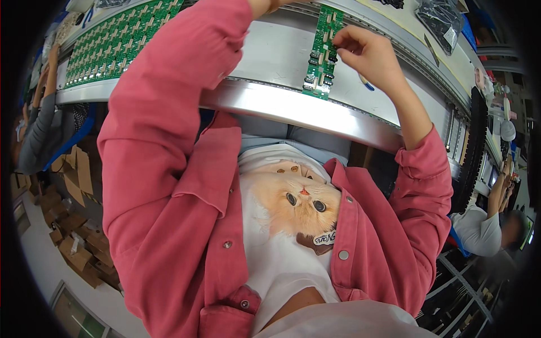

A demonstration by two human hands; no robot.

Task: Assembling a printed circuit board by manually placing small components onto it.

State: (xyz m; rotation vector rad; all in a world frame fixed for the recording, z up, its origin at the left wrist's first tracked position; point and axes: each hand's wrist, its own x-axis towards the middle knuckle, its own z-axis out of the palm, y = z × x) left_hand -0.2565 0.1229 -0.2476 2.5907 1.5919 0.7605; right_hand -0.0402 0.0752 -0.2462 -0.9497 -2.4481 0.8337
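Observation:
A narrow green circuit board [321,52] lies on the grey conveyor surface [276,50] ahead of me. My right hand [369,56] reaches over it, thumb and fingers pinched together on the board's right edge near its top. Whether a small part sits between the fingertips cannot be seen. A blue tip [367,85] pokes out beneath that palm. My left arm in a pink sleeve [169,101] stretches up across the picture, and its hand is cut off by the upper edge.
A large panel of green boards [112,39] lies on the conveyor to the left. A shiny metal rail [293,110] edges the line. Cardboard boxes [73,236] litter the floor at left. Co-workers sit at left [39,124] and right [484,225]. Plastic bags [439,17] lie at the far right.

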